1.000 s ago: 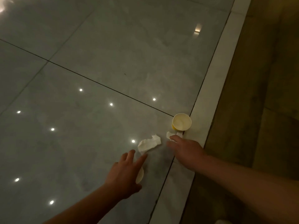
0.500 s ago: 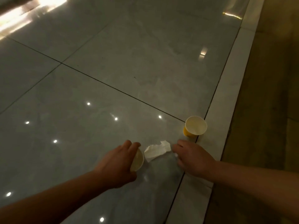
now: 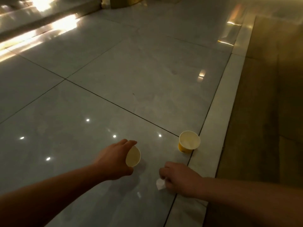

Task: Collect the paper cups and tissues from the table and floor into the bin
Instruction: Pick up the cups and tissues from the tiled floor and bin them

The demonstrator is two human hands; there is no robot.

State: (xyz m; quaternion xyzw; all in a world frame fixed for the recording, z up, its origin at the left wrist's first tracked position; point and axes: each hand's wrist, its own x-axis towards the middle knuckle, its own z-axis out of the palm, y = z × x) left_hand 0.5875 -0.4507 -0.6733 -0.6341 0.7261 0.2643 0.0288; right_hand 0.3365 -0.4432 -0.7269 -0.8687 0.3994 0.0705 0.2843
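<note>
The left hand (image 3: 114,158) is wrapped around a paper cup (image 3: 133,156), fingers over the top of its wall and thumb beneath, so the cup is tilted with its pale open mouth turned to the right. It sits just above the glossy grey tiled floor (image 3: 98,89), near the bottom centre of the scene.

To its right, the right hand (image 3: 178,178) is clenched around a white tissue (image 3: 159,184); only a small crumpled corner pokes out at the left of the fist. The light is dim, so whether this is 1 tissue or more bunched together is hard to say.

A 2nd cup (image 3: 188,142), yellow outside and pale inside, stands upright on the floor a little farther away and to the right of both hands, apart from them. It is just beside the pale stone border strip (image 3: 218,112) that runs from near to far. Right of the strip lies a darker brownish surface (image 3: 262,112). Small round light spots glint on the tiles left of the hands.
</note>
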